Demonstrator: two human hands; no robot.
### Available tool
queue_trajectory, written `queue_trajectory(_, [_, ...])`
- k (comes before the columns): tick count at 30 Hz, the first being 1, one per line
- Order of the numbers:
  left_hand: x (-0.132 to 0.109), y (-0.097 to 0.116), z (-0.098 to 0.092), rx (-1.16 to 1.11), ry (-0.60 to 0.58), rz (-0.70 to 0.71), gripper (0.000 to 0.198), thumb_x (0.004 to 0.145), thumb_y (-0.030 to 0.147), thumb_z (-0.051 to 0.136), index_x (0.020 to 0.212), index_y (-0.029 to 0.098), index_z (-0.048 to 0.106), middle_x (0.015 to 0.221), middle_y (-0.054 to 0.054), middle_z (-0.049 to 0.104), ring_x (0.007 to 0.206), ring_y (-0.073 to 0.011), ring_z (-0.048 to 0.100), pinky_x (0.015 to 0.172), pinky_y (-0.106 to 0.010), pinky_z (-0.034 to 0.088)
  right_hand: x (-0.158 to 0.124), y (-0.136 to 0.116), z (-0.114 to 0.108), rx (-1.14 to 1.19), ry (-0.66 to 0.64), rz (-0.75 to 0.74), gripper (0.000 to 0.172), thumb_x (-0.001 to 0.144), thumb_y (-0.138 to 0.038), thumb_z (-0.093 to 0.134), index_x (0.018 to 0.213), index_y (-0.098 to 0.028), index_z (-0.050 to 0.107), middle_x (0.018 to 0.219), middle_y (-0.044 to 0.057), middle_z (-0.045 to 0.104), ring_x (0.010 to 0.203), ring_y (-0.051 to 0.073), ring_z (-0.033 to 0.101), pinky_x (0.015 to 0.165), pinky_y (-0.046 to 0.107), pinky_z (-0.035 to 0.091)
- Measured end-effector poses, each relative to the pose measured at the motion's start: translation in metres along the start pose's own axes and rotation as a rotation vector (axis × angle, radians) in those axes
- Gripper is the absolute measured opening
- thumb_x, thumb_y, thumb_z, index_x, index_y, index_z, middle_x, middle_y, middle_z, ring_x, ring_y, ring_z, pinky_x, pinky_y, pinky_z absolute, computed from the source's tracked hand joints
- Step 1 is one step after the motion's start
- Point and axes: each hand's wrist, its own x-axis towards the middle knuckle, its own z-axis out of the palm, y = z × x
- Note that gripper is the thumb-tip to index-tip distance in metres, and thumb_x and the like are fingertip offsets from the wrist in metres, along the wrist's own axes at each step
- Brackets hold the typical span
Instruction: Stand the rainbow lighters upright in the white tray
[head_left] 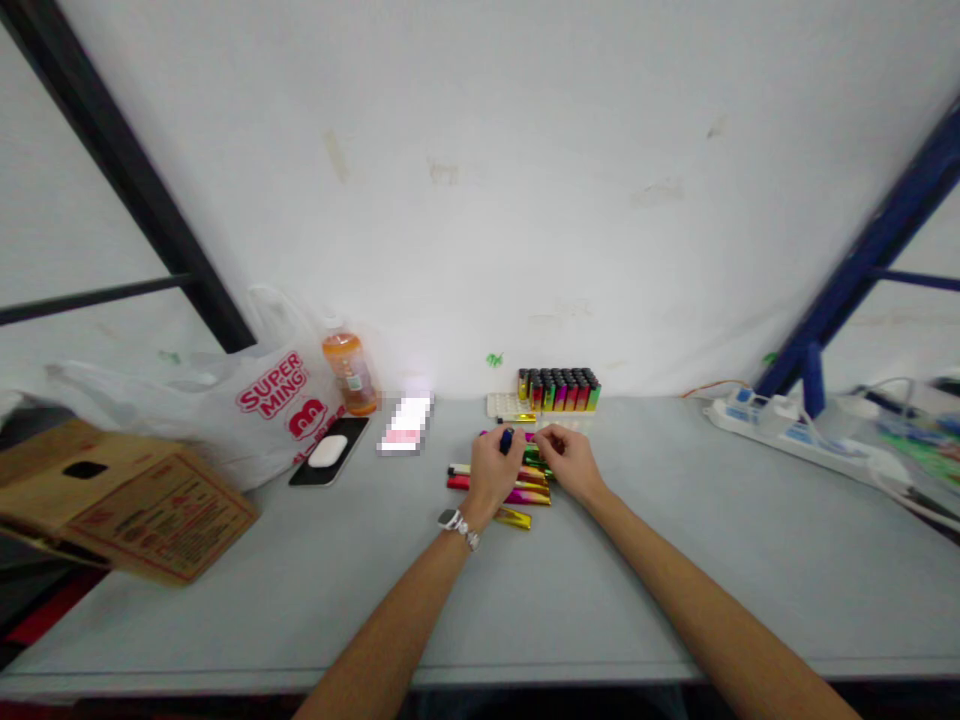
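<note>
My left hand (pixel 495 468), with a watch (pixel 459 524) on its wrist, is closed around a lighter (pixel 508 439), whose dark blue end shows above the fingers. Close on its right, my right hand (pixel 571 462) has its fingertips pinched together; whatever they hold is too small to make out. Several shiny lighters (pixel 531 495) in red, purple and gold lie under and beside the hands. A gold lighter (pixel 514 518) rests nearest me, below my left wrist. Behind the hands, several black-topped lighters (pixel 562 392) stand upright in rows at the right of a pale tray (pixel 496 404) with round holes.
At left are a cardboard box (pixel 161 515), a white plastic bag (pixel 225 420), an orange drink bottle (pixel 349 372) and a phone (pixel 352 445) with a white case (pixel 328 451) on it. A blurred-out bright item (pixel 406 424) lies nearby. White power strips (pixel 806 440) with cables run along the right.
</note>
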Motion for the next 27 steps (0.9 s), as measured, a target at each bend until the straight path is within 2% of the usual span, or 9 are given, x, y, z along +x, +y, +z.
queue_trajectory(5, [0.0021,-0.0019,0.0005,0.042,0.0,0.013,0.03,0.087,0.034,0.044,0.061,0.019,0.045,0.053,0.005,0.042,0.052,-0.01,0.038,0.054,-0.024,0.026,-0.0009,-0.0031,0.0003,0.005,0.001,0.0,0.027,0.085,-0.037,0.052,0.074,-0.016,0.065,0.062,0.0,0.06,0.058,0.014,0.052,0.056,0.025,0.038])
queue_trajectory(16, [0.0019,-0.0008,0.0001,0.012,-0.003,0.004,0.029,0.087,0.033,0.045,0.061,0.019,0.043,0.053,0.005,0.042,0.052,-0.0099,0.038,0.054,-0.024,0.027,-0.0009,-0.0022,0.0005,0.012,-0.001,0.01,0.027,0.084,-0.037,0.053,0.074,-0.015,0.065,0.062,0.0,0.059,0.058,0.014,0.05,0.057,0.025,0.038])
queue_trajectory(27, [-0.0009,0.0056,-0.0048,-0.05,0.012,0.007,0.042,0.088,0.049,0.052,0.062,0.018,0.043,0.054,0.006,0.039,0.054,-0.0089,0.038,0.055,-0.023,0.03,-0.0012,-0.0021,0.001,0.039,-0.012,0.026,0.027,0.084,-0.038,0.054,0.073,-0.016,0.064,0.061,0.0,0.057,0.057,0.014,0.05,0.056,0.025,0.038])
